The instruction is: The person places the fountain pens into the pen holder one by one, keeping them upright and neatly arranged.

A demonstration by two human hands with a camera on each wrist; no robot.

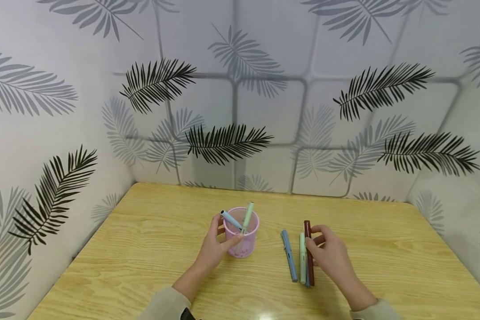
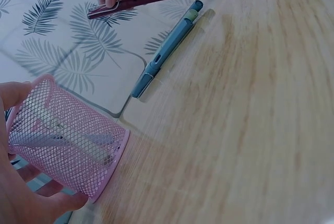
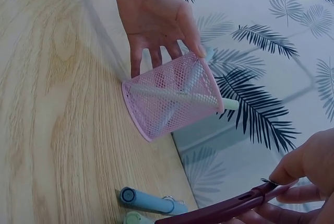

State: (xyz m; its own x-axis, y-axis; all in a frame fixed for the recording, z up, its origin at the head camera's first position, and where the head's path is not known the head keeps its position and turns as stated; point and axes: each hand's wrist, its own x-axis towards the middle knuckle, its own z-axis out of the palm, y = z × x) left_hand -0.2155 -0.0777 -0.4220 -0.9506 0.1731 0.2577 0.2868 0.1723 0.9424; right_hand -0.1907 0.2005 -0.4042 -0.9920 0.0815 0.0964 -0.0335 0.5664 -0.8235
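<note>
Leaf-printed walls back your wood-grained table. Your right hand pinches a smooth, dark red pen, held above it at right. Your left hand, thumb at the rim, grips a round, pink mesh cup further left, where a light blue pen and a pale green pen lean. Between cup and red pen lie a blue pen and a mint pen; another blue pen is mostly hidden beneath the red one. Sleeves are cut off at the near edge.
</note>
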